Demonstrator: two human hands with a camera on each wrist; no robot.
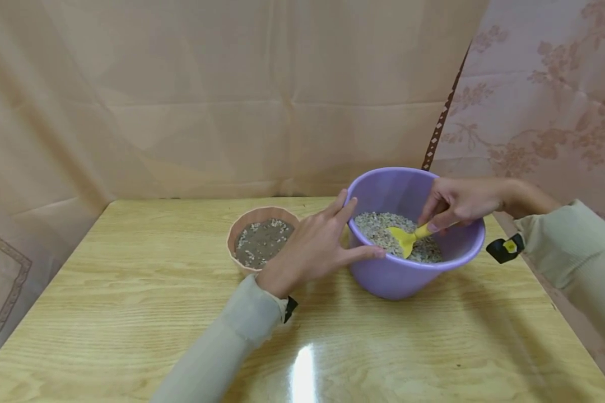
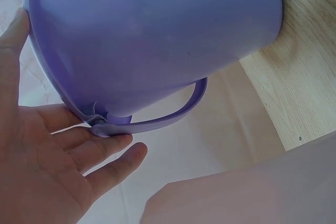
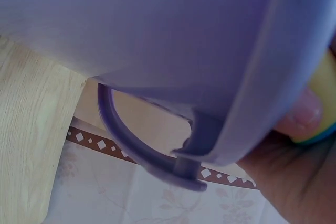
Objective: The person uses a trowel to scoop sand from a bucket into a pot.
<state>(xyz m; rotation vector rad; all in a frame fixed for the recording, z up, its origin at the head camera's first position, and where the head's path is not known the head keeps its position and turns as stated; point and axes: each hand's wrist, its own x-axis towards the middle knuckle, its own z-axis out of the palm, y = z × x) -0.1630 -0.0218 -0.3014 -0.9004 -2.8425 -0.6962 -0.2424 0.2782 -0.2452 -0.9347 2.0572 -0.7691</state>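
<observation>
A purple bucket (image 1: 398, 277) stands on the table, partly filled with pale grains (image 1: 378, 226), like small pebbles. Inside it, my right hand (image 1: 459, 204) grips the handle of a small yellow shovel (image 1: 403, 239), whose blade touches the grains. In the right wrist view the bucket's wall hides most of that hand, and only part of the yellow handle (image 3: 323, 90) shows. My left hand (image 1: 315, 243) rests on the bucket's left rim with its fingers spread and fairly straight; the thumb lies along the front rim. Near those fingers hangs the bucket's purple handle (image 2: 163, 121).
Left of the bucket is a peach-coloured pot (image 1: 234, 252) holding brown soil with scattered pale grains, partly behind my left forearm. Beneath everything lies a glossy wooden table (image 1: 131, 313). Beige curtains (image 1: 206, 101) hang behind its far edge, and a floral cloth (image 1: 549, 112) hangs at the right.
</observation>
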